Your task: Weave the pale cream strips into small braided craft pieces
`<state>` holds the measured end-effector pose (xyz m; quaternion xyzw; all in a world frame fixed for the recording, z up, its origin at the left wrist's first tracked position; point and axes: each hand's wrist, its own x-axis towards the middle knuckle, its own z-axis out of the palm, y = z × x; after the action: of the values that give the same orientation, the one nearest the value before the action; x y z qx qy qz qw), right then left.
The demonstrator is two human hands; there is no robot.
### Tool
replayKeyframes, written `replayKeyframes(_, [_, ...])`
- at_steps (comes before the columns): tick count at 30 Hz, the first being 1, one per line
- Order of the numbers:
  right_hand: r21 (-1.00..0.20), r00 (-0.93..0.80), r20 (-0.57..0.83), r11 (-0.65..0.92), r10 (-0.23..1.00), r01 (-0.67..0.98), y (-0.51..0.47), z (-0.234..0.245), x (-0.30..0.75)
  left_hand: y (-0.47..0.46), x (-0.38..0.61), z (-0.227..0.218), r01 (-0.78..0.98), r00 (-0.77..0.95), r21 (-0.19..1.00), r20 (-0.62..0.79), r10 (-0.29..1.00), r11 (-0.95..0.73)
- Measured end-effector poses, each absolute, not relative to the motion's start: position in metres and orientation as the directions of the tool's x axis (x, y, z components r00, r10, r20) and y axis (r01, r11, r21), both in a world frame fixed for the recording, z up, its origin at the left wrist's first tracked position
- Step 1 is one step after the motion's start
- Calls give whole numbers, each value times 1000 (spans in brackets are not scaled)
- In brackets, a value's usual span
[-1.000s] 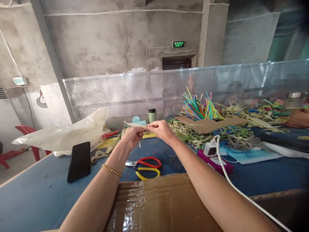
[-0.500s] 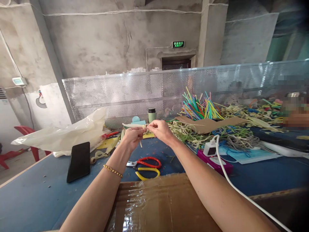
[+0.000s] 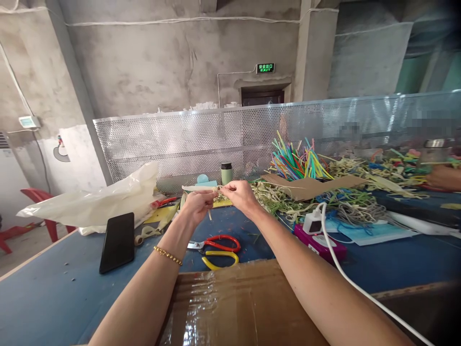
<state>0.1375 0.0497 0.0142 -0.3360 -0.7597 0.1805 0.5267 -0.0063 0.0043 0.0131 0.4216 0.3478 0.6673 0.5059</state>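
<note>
Both my arms reach out over a blue table. My left hand, with a gold bracelet on its wrist, is closed round a pale leaf-like strip that sticks out to the left. My right hand pinches the same strip at its right end, fingertips almost touching those of the left. A thin stub hangs down below the left fingers. Red and yellow scissors lie on the table beneath my hands.
A taped cardboard box sits close in front. A black phone and a pale plastic bag lie left. Right: a heap of strips and coloured straws, a cardboard sheet, a white charger and cable. A perforated metal screen stands behind.
The hands have stayed in nearly the same spot, with only small finger shifts on the strip. The view has tipped slightly.
</note>
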Motion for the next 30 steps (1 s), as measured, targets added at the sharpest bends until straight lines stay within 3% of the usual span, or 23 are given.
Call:
replayKeyframes(4, [-663,-236,662,703,711,257,49,12,135,3,-4,14,-410,-159,875,209,965,-257])
replayKeyframes(9, [-837,-243,528,547,814,16,43,14,132,1,0,12,-391,-176,878,222,959,-275])
replayKeyframes(13, [-820,-175,572,561,802,-112,45,15,131,-1,1,12,-363,-166,894,214,962,-262])
replayKeyframes(19, [-707,-100,700,706,707,43,54,13,132,4,3,7,-241,-171,913,294,940,-330])
replayKeyframes(30, [-712,-32,690,686,723,148,68,11,138,1,7,8,-71,-151,918,377,914,-391])
